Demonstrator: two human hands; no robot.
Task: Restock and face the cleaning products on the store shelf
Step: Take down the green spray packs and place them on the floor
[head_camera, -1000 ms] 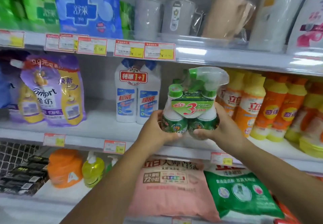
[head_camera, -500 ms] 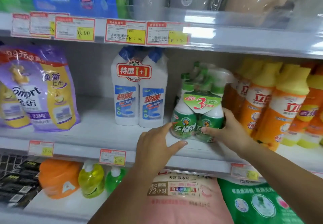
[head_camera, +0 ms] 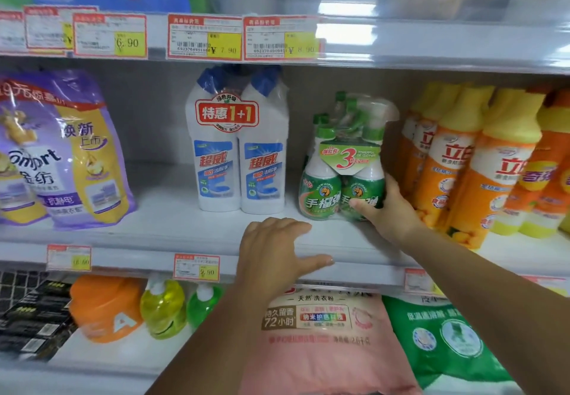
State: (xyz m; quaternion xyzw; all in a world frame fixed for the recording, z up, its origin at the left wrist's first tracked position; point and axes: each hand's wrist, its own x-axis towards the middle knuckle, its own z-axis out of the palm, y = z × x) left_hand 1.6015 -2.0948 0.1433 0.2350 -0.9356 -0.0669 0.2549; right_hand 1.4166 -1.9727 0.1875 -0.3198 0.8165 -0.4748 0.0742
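A shrink-wrapped pack of green and white spray cleaner bottles (head_camera: 333, 175) stands upright on the middle shelf (head_camera: 172, 228), between the white twin pack and the orange bottles. My right hand (head_camera: 384, 209) grips the pack's lower right side, thumb across the front label. My left hand (head_camera: 277, 252) hovers with spread fingers over the shelf's front edge, apart from the pack and holding nothing.
A white twin pack of toilet cleaner (head_camera: 237, 147) stands left of the green pack. Orange and yellow bottles (head_camera: 462, 160) crowd the right. Purple softener pouches (head_camera: 61, 147) sit far left. Pink (head_camera: 324, 339) and green (head_camera: 441, 339) detergent bags lie on the shelf below.
The green pack went from held in the air by both hands to standing on the shelf. My left hand let go and drew back to the shelf edge.
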